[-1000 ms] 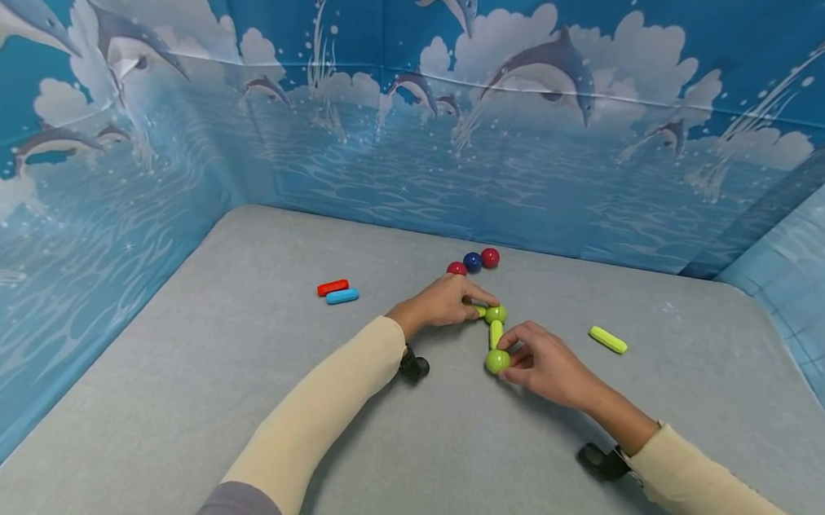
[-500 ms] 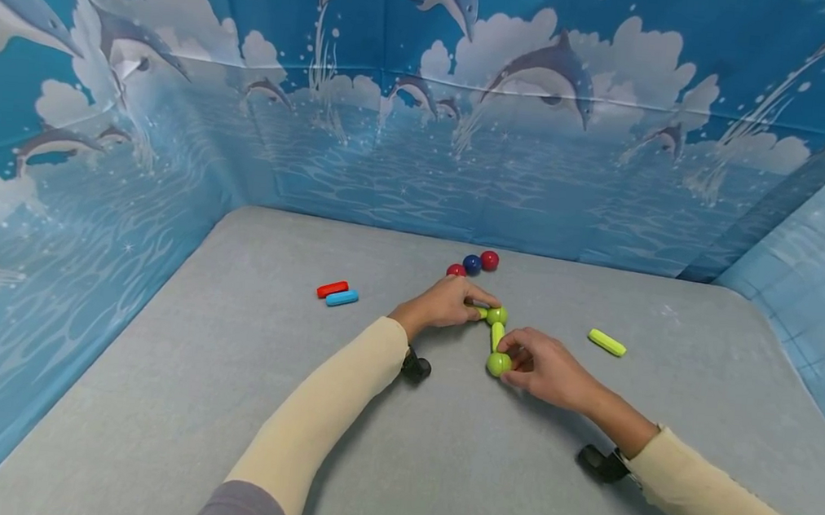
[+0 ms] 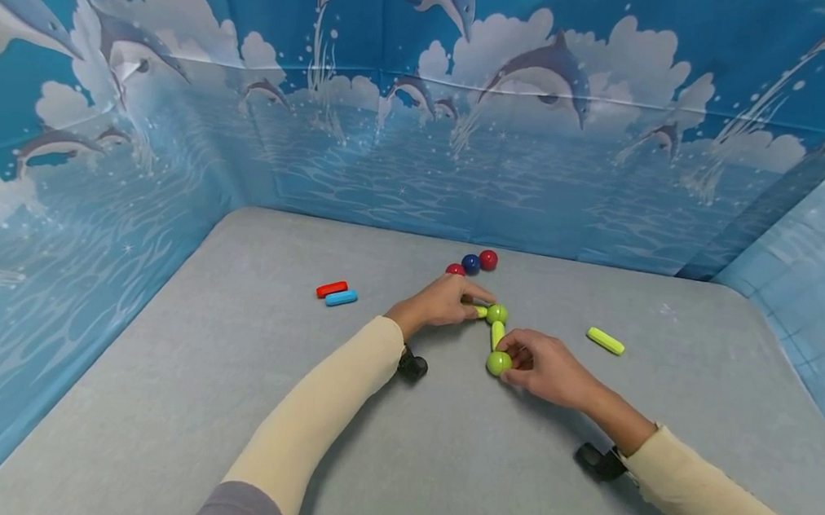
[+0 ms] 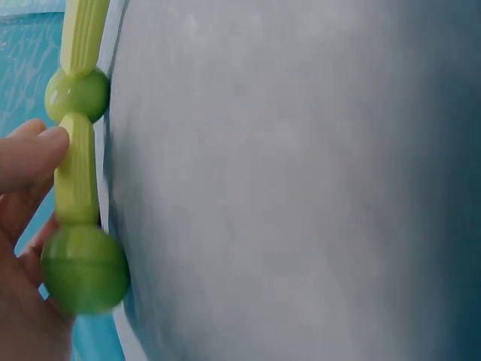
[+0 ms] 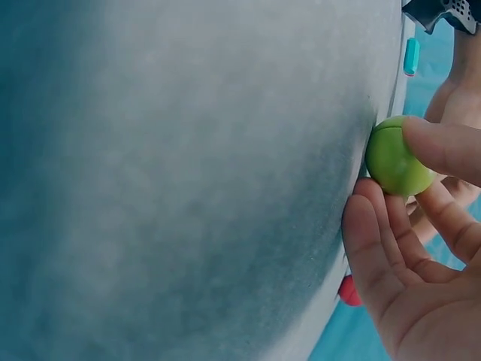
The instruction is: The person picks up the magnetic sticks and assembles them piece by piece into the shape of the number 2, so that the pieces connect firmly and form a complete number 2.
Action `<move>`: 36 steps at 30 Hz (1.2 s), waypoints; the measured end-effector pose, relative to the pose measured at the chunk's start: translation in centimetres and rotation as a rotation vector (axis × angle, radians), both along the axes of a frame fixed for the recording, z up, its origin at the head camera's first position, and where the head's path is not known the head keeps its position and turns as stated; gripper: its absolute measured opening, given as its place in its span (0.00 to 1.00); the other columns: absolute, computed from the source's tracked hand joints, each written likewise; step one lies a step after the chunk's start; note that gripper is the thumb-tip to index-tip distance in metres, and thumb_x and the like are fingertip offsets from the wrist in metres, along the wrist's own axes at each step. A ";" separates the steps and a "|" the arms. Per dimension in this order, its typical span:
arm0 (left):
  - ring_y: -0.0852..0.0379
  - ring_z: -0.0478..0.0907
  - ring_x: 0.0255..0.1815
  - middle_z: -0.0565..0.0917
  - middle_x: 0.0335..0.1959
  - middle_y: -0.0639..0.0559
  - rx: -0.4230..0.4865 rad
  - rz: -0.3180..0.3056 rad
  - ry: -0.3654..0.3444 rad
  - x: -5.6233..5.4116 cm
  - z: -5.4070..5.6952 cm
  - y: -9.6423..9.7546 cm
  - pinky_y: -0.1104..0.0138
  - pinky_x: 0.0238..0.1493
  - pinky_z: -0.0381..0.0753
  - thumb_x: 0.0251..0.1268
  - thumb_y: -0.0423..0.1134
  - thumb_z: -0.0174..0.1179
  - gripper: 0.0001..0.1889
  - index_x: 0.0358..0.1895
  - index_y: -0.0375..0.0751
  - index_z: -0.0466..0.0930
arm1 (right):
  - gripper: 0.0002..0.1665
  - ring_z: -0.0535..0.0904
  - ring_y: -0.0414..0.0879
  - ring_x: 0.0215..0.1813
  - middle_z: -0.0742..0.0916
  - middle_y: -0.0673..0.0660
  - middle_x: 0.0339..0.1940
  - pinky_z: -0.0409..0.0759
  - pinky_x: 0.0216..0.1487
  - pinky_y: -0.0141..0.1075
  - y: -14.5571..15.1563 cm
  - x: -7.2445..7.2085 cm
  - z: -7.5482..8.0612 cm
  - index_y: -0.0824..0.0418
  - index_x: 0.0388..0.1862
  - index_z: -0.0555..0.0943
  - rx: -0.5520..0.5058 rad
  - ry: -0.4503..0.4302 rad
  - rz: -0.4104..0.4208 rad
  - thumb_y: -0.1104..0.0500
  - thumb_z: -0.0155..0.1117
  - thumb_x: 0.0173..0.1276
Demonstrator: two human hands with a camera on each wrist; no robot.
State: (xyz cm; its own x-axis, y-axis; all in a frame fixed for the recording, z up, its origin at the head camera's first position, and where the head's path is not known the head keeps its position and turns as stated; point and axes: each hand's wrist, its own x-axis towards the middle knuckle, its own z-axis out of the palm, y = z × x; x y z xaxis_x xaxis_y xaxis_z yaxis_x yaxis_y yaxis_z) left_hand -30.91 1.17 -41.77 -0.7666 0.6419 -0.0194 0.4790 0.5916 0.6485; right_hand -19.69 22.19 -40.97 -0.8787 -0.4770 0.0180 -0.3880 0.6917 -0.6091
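A chain of yellow-green rods and green balls lies on the grey table. My left hand point(image 3: 441, 299) pinches one rod point(image 4: 76, 177), the thumb pressed on its side. That rod joins a large ball point(image 4: 86, 271), hidden under my hand in the head view, to a middle ball point(image 3: 497, 314). From the middle ball a second rod point(image 3: 497, 335) runs toward me to an end ball point(image 3: 499, 364). My right hand point(image 3: 550, 369) holds this end ball between thumb and fingers. How the end ball meets its rod is partly covered by the fingers.
A loose yellow-green rod point(image 3: 606, 341) lies right of my right hand. To the left are a red rod point(image 3: 332, 290) and a blue rod point(image 3: 341, 298), side by side. Beyond my left hand stand red balls point(image 3: 488, 260) and a dark blue ball point(image 3: 471, 264). A dolphin-print cloth point(image 3: 390, 182) borders the table.
My right fingers have lowered slightly around the end ball. The left hand stays on its rod, and the chain keeps nearly the same place.
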 end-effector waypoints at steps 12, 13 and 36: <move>0.50 0.68 0.73 0.78 0.68 0.51 0.024 0.034 0.069 0.6 2.0 -5.1 0.51 0.74 0.66 0.72 0.39 0.58 0.19 0.64 0.47 0.79 | 0.16 0.80 0.41 0.39 0.86 0.54 0.39 0.80 0.39 0.31 0.1 -0.1 -0.1 0.60 0.46 0.80 0.009 -0.019 -0.013 0.65 0.73 0.60; 0.50 0.69 0.73 0.79 0.67 0.51 0.032 0.053 0.086 0.7 2.3 -5.7 0.50 0.74 0.66 0.72 0.39 0.58 0.19 0.64 0.47 0.79 | 0.16 0.80 0.41 0.39 0.86 0.53 0.38 0.80 0.39 0.31 0.1 -0.1 -0.1 0.60 0.46 0.80 0.009 -0.017 -0.016 0.65 0.73 0.60; 0.50 0.81 0.42 0.86 0.42 0.46 -0.334 0.268 0.306 3.8 2.2 -17.4 0.57 0.47 0.82 0.69 0.34 0.60 0.10 0.49 0.40 0.87 | 0.18 0.78 0.41 0.39 0.85 0.54 0.40 0.78 0.37 0.32 0.1 -0.7 0.1 0.60 0.53 0.80 0.026 -0.030 0.037 0.63 0.70 0.64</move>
State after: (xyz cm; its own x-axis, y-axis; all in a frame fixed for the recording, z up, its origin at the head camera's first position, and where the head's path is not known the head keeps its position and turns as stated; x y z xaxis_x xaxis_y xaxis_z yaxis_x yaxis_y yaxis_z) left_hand -27.08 -16.20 -39.59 -0.9058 0.4194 0.0606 0.4202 0.8700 0.2579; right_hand -20.41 22.29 -40.86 -0.8602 -0.5095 -0.0208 -0.3957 0.6928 -0.6029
